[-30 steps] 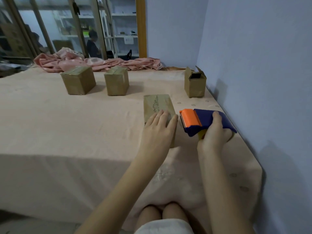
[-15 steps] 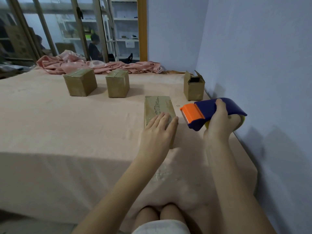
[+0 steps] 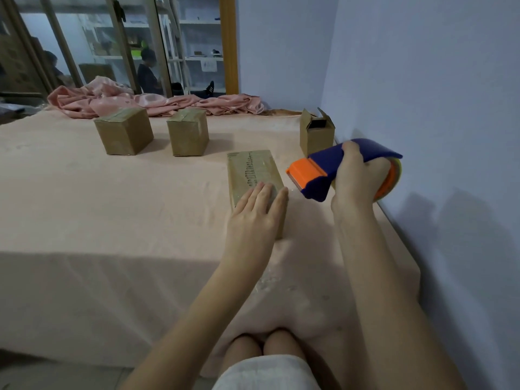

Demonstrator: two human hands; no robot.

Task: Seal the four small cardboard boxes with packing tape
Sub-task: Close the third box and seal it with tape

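Two hands: left [image 3: 254,218] flat on nearest box [image 3: 254,175], right [image 3: 356,178] gripping tape dispenser [image 3: 334,170] just beside.

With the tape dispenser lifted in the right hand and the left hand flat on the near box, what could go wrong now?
1. The left hand lies flat on the near box; its fingers are close to the toothed orange edge of the tape dispenser and might be cut or taped over.
2. The open box stands near the wall, behind the right hand; a careless swing of the dispenser might tip it.
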